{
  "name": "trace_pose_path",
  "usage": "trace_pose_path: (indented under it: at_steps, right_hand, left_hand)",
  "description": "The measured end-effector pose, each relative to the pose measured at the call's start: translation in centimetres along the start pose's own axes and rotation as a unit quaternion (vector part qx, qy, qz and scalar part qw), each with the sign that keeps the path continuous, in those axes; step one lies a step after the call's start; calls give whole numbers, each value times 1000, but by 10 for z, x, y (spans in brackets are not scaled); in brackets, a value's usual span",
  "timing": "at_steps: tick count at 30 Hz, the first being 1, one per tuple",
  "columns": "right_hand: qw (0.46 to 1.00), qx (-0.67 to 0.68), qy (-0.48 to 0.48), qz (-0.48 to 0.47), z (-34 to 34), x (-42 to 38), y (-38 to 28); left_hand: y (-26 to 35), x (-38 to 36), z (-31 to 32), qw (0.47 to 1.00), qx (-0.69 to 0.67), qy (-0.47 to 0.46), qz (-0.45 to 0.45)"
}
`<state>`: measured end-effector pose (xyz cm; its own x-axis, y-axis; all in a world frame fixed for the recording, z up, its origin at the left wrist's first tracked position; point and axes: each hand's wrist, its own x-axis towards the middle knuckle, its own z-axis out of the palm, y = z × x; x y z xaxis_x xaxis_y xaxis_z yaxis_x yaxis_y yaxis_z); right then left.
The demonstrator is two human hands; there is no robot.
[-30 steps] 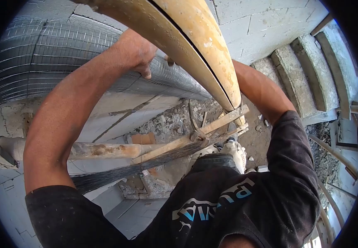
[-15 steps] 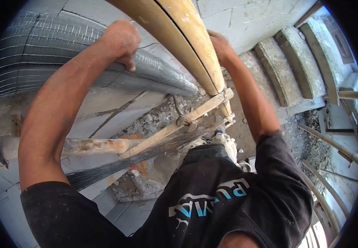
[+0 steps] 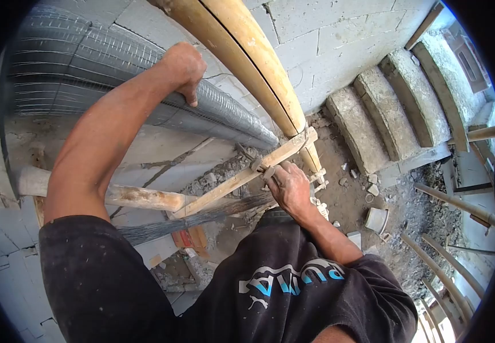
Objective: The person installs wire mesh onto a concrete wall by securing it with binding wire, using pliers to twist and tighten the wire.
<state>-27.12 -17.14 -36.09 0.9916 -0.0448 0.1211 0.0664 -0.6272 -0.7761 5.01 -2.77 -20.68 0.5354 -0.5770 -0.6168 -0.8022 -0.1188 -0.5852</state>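
Observation:
My left hand [image 3: 187, 71] is closed on the edge of the big roll of grey wire mesh [image 3: 224, 111], fingers mostly hidden behind the wrist. My right hand [image 3: 290, 186] is bent round a small metal piece [image 3: 263, 170] on the slanting wooden crosspiece [image 3: 224, 186]. Just above it, the crosspiece meets two long wooden poles [image 3: 264, 68] that stand side by side. A bundle of thin dark wires [image 3: 167, 228] passes below the crosspiece, behind my right hand. A round horizontal pole [image 3: 144, 197] meets the crosspiece's lower end.
Concrete steps [image 3: 373, 120] climb at the right beside a grey block wall [image 3: 339, 34]. Rubble and a broken bucket-like piece [image 3: 377, 220] lie on the ground. Several wooden poles [image 3: 459, 206] slant at the far right. A red box [image 3: 193, 237] lies below the wires.
My right hand has left the upper poles and come down to the metal piece on the crosspiece. My left hand stays at the mesh roll. The view has shifted slightly.

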Motion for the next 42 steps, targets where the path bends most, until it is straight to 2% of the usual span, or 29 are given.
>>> trace_pose_path:
  at_steps: [4,7,9,13,15,19,21,23,27,29,30,33,34,38,42]
  right_hand:
    - [982,155,47,-100,2,-8,10]
    - [961,243,84,-100,-35,-12,-1]
    - [939,279,149,-134,-56,-12,3]
    - [828,487,265,-78,-133,25,0]
    - [811,499,274,-136,-174,60,20]
    - [808,552,176,-110,-218,130,48]
    - [846,473,240,59,-220,160,44]
    - [929,349,119,10,-207,182,72]
    - [960,257,-113,9,-160,220,72]
    - [973,111,-200,-35,-137,243,72]
    - [975,19,-190,-114,-122,258,81]
    - [944,-168,-188,-214,-92,271,76]
    - [915,-280,-130,-259,-81,267,74]
    - [862,-346,-48,-366,-71,262,57]
    - [849,-401,4,-345,-58,261,46]
  left_hand:
    - [0,-5,-12,1000,13,-21,-3]
    - [5,-4,-13,999,12,-32,-3]
    - [2,-4,-9,1000,15,-22,-5]
    - [3,-6,-12,1000,12,-21,-1]
    - [3,-7,-9,1000,15,-10,3]
    - [5,-7,-5,1000,14,-4,1]
    - [6,-7,-4,1000,17,-5,1]
    - [7,-5,-4,1000,19,-5,-4]
    - [7,-4,-3,1000,18,-10,-16]
    - [5,-4,-5,1000,18,-16,-21]
    - [6,-4,-5,999,14,-17,-24]
    - [7,-4,-9,999,15,-27,-30]
    - [6,-3,-7,999,17,-23,-30]
    - [6,-1,6,999,20,4,-28]
    - [8,-4,-2,999,28,-7,-29]
